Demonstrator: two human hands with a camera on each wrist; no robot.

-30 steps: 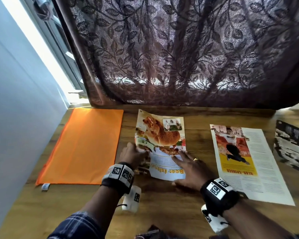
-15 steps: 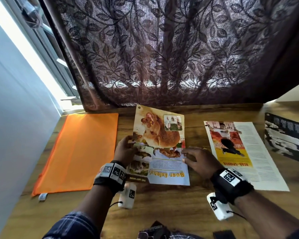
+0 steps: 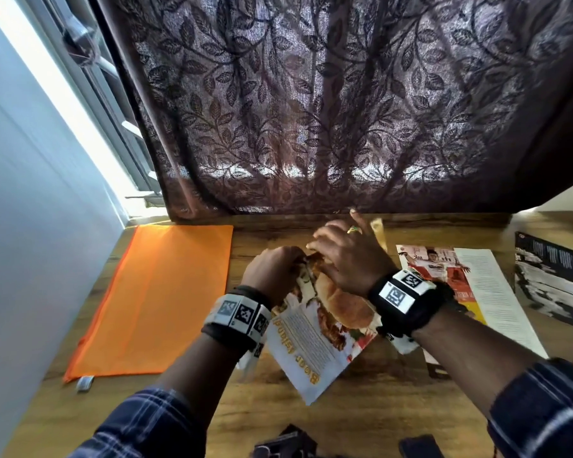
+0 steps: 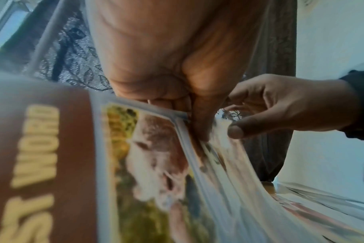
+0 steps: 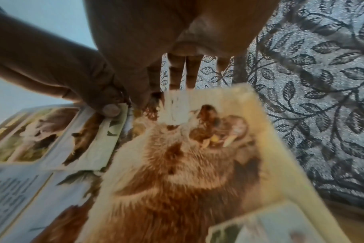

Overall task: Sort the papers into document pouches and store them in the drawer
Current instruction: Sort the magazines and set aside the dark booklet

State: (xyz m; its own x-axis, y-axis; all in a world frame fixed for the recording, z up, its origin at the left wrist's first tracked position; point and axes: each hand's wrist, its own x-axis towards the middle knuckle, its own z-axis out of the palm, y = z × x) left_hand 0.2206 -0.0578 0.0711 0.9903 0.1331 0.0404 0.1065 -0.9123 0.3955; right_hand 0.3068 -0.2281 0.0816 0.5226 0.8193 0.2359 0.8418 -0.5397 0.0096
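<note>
Your left hand [image 3: 272, 271] pinched the bear page [image 3: 315, 335] | your right hand [image 3: 348, 256] gripped its top edge | orange pouch [image 3: 159, 299] lay on the worktop [image 3: 377, 418]

Head view: I look from above, forward and down across the wooden desk [image 3: 361, 408] toward the curtain [image 3: 344, 104].
Left wrist view: I sit very close under the left hand [image 4: 156, 57], facing along the bear page [image 4: 156, 164].
Right wrist view: equally close, facing the curtain.
Shared: all three see that page and both hands.
</note>
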